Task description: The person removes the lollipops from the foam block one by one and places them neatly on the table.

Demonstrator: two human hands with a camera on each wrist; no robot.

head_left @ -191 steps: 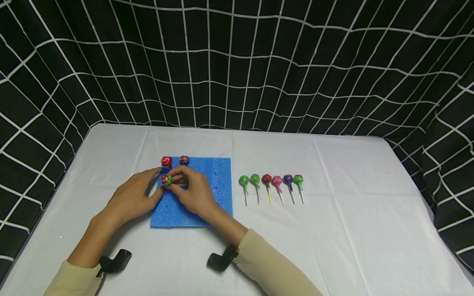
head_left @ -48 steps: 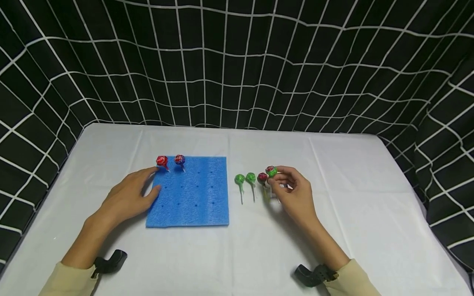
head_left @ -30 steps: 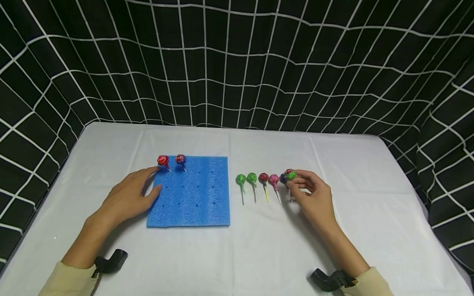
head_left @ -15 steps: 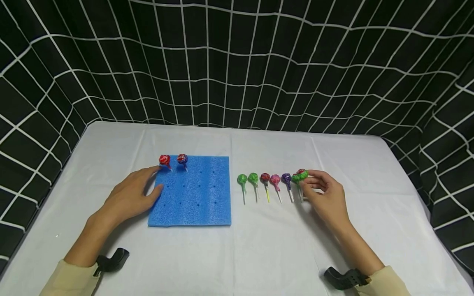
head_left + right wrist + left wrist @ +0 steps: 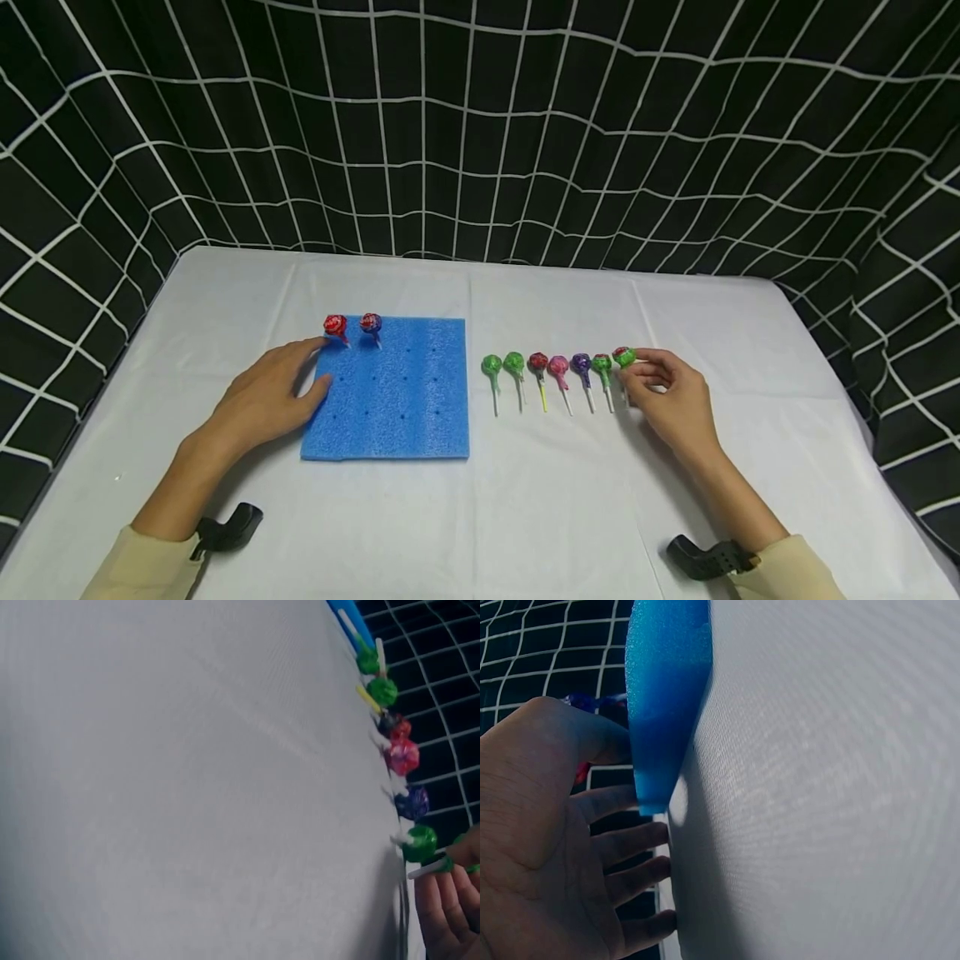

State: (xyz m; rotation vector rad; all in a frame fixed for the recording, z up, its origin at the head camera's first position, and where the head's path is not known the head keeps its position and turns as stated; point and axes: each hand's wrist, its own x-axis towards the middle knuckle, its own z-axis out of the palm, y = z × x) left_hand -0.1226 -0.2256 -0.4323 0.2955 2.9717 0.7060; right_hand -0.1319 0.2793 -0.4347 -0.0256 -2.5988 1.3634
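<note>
A lollipop (image 5: 623,357) in a green and red wrapper is pinched between the thumb and fingers of my right hand (image 5: 672,403), at the right end of a row of lollipops. In the right wrist view its white stick (image 5: 429,868) sticks out from the fingers. My left hand (image 5: 264,393) touches the left edge of a blue foam board (image 5: 390,433), fingers spread; the left wrist view has the thumb against the foam (image 5: 664,712). Upright near the board's back left corner stand a red lollipop (image 5: 336,327) and a red and purple lollipop (image 5: 371,325).
Right of the board several lollipops lie in a row, among them a green lollipop (image 5: 492,365), a pink lollipop (image 5: 558,367), a purple lollipop (image 5: 581,363) and a green-red lollipop (image 5: 602,363). Small holes dot the foam. A black cloth with white grid lines (image 5: 480,133) surrounds the white table (image 5: 555,517).
From over the foam board, my right hand has carried the green and red lollipop rightward along the row to its right end. The left hand stays at the board's edge.
</note>
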